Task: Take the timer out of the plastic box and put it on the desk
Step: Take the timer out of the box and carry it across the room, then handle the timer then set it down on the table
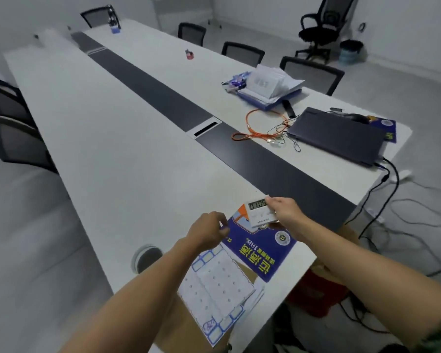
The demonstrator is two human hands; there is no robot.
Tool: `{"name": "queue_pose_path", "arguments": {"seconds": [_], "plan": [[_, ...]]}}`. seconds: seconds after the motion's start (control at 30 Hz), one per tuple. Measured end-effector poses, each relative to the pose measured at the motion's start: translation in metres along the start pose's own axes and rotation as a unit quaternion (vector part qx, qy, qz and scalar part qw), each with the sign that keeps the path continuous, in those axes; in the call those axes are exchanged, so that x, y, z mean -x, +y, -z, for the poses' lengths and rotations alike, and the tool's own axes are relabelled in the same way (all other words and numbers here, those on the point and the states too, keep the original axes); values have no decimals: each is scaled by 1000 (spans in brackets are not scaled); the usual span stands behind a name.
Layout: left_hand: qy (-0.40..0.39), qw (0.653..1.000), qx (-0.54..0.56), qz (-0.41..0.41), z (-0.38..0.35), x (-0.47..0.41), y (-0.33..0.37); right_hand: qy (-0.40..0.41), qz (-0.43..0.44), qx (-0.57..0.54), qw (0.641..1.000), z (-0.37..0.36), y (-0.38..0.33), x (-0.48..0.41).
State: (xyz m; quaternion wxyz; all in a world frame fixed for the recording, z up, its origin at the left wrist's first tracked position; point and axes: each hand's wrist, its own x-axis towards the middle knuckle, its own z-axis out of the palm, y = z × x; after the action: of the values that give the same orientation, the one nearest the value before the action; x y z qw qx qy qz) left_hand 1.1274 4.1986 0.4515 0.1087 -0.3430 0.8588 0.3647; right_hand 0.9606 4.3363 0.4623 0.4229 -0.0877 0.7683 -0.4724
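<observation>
While the plastic box (255, 253), blue-lidded, lies flat on the near edge of the surface (107, 138), the left hand (209, 229) at seven o'clock of the timer pinches the lid's corner, fingers curled. Up at twelve o'clock of the box, the right hand (284, 208) grips the timer (260, 211) by its side. Best to carry it clear beyond the box, then set it down flat.

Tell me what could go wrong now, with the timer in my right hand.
The right hand pinches only one end of the timer, so it could slip. It sits over the blue package, not bare desk, and might land there. The left hand holding the package edge could tug it.
</observation>
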Motion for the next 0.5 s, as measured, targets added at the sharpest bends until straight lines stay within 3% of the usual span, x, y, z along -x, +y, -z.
{"name": "queue_pose_path", "arguments": {"seconds": [0.13,0.2,0.33,0.5], "plan": [[37,998,41,40,4,-12,8,-68,6,18,998,-7,-17,-30],[74,987,123,74,10,-22,18,-112,17,25,993,-5,-32,-44],[139,909,376,113,25,-31,43,-192,30,50,980,5,-58,-63],[183,856,469,120,31,-42,65,-281,20,48,958,17,-79,-78]]}}
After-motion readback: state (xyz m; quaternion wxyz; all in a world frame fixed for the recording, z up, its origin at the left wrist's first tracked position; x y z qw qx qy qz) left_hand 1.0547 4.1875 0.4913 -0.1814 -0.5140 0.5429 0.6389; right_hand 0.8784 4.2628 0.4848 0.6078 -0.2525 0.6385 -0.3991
